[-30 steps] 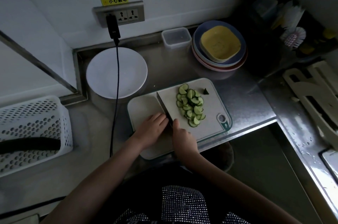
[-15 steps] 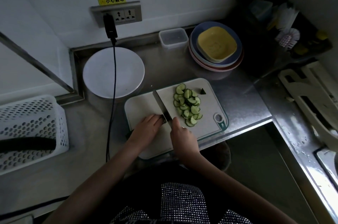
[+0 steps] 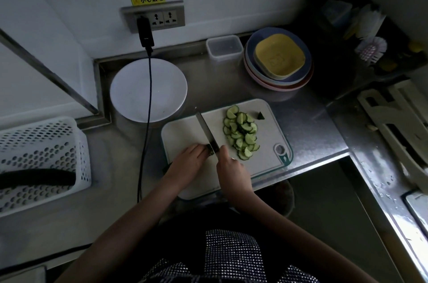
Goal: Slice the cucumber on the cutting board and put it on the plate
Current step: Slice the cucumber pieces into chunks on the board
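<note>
Cutting board (image 3: 185, 134), white w/ green rim, lies on steel counter (image 3: 308, 130). Right hand (image 3: 231, 164) grips knife (image 3: 206, 131) at the handle; blade runs away from the person across board centre, edge down on the board. Left hand (image 3: 186, 162) rests on the board just left of the blade, fingers bent over a small cucumber stub (image 3: 210, 150) at the blade's heel; stub mostly hidden. Cucumber slices (image 3: 240, 132) piled right of the blade, apart from it; one dark end piece (image 3: 261, 116) at the board's far right. White plate (image 3: 148, 89) sits beyond the board's left corner w/ no slices on it. Black cable (image 3: 148, 102) crosses the plate. White perforated basket (image 3: 44, 162) at far left.
</note>
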Demonstrator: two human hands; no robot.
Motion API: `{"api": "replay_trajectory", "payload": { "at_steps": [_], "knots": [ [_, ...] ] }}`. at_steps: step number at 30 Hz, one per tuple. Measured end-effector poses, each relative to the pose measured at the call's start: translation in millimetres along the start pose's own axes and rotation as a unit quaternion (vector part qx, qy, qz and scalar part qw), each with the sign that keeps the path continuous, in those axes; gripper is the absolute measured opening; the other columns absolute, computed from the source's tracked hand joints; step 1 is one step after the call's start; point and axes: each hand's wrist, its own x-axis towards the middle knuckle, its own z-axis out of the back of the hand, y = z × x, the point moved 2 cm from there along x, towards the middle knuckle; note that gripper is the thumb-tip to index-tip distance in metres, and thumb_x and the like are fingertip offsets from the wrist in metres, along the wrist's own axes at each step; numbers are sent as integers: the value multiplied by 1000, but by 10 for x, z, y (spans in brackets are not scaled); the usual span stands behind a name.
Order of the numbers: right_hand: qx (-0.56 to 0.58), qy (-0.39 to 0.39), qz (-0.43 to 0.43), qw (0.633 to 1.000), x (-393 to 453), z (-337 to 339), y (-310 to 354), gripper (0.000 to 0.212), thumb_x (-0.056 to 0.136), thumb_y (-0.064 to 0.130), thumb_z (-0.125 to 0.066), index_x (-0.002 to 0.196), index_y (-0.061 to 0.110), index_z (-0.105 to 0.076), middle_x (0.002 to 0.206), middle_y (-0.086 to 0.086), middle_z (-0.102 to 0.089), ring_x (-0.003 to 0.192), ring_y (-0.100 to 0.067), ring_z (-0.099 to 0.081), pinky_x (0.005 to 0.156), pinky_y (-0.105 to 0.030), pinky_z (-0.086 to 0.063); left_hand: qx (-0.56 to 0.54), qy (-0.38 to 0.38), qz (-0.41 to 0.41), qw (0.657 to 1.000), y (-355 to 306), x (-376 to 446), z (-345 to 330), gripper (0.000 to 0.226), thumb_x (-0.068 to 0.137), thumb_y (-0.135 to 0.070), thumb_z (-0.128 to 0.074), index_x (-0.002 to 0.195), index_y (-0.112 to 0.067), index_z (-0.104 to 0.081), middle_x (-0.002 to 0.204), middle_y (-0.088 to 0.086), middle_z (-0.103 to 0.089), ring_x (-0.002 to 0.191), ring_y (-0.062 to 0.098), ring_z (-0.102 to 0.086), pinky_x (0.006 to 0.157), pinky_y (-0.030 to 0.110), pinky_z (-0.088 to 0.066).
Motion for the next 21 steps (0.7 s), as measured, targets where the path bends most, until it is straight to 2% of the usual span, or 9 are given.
{"api": "replay_trajectory", "payload": {
  "at_steps": [4,7,10,13,17,21],
  "knots": [
    [-28,34,-8,999,12,-34,14,32,97,5,-35,128,11,-29,101,-19,-65,91,-38,-63,64,-39,-43,9,5,4,1000,-2,-3,12,37,74,-9,-40,99,2,-66,101,14,-57,95,25,-46,69,34,-56],
    [-59,50,-13,997,12,-61,31,35,98,5,-33,132,11,-27,107,-17,-65,96,-36,-64,72,-41,-48,16,-1,-3,1000,-6,-2,32,36,71,-8,-37,101,-2,-56,103,10,-45,94,24,-45,65,32,-55],
    [-71,53,-10,996,20,-57,29,36,98,5,-33,133,10,-27,108,-17,-65,97,-36,-64,73,-41,-48,24,8,8,1000,8,2,2,37,71,-7,-38,97,2,-63,97,16,-59,94,26,-44,63,34,-57],
    [-53,45,-16,997,23,-53,-5,35,98,5,-34,131,11,-28,106,-19,-64,96,-38,-63,68,-41,-45,46,16,12,999,29,-35,-12,38,72,-7,-39,97,2,-66,99,17,-60,95,26,-45,65,35,-55],
    [10,10,-46,999,12,31,-52,24,98,11,-33,122,13,-31,98,-19,-64,90,-39,-62,61,-37,-37,55,10,26,998,52,-83,20,32,75,-10,-40,103,-6,-55,94,12,-62,87,25,-44,65,34,-52],
    [24,-2,-20,1000,-18,61,-16,23,98,11,-34,122,12,-32,93,-19,-64,85,-39,-63,59,-35,-36,49,25,27,998,56,-93,7,36,74,-11,-39,105,-6,-57,96,11,-63,88,25,-45,64,34,-53]
  ]
}}
